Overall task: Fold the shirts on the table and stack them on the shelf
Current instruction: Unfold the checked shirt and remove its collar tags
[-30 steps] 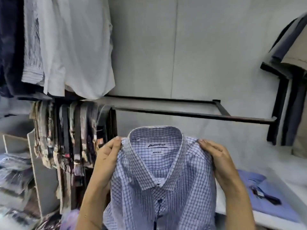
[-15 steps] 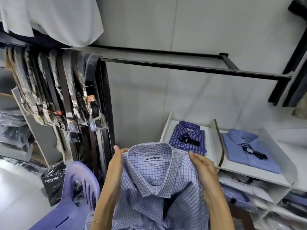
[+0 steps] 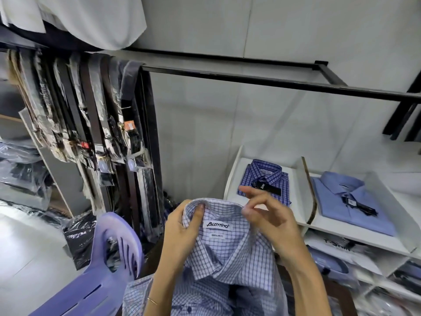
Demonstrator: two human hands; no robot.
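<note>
While the checked shirt (image 3: 230,254) fills the lower middle, its bottom half is cut off by the frame edge, so fold state can't be judged. Left hand (image 3: 182,233) pinches the collar, thumb inside. Right hand (image 3: 271,217) rests at the collar's other side, fingers loosely spread, gripping nothing clearly. White shelf (image 3: 348,231): left compartment holds a folded dark blue check shirt (image 3: 268,176), right one a plain blue shirt (image 3: 355,201). Lower shelves blurred.

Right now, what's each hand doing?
Left hand: pinches the collar of the checked shirt, thumb inside.
Right hand: on the collar's other side, fingers loose; a grip cannot be told.
</note>
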